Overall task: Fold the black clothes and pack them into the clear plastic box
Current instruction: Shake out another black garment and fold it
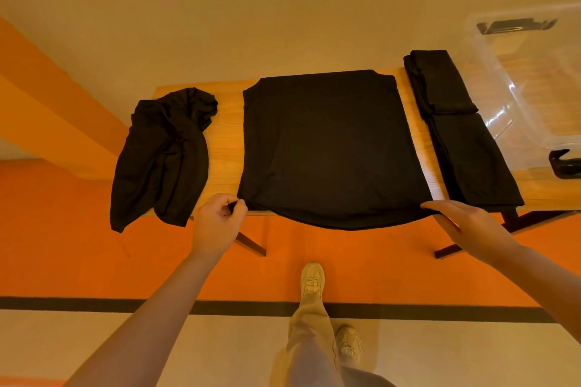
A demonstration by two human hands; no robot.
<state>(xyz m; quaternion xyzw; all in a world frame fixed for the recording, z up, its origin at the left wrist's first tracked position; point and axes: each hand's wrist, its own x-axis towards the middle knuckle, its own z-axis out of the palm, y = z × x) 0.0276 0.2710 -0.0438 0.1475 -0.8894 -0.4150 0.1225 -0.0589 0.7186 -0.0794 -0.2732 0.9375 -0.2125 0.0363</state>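
A black shirt (330, 148) lies spread flat in the middle of the wooden table (224, 151), its hem hanging over the near edge. My left hand (218, 223) pinches the hem's left corner. My right hand (462, 226) holds the hem's right corner, thumb on top, fingers hidden underneath. A crumpled black garment (163, 157) lies at the table's left end. Two folded black garments, the far one (437, 82) and the near one (471, 160), lie to the right of the shirt. The clear plastic box (531, 78) stands open at the far right.
The box has black clip handles on its near end (566, 163) and on its far end (515, 25). The table stands against a pale wall on an orange floor. My legs and shoes (311, 283) are just below the table's near edge.
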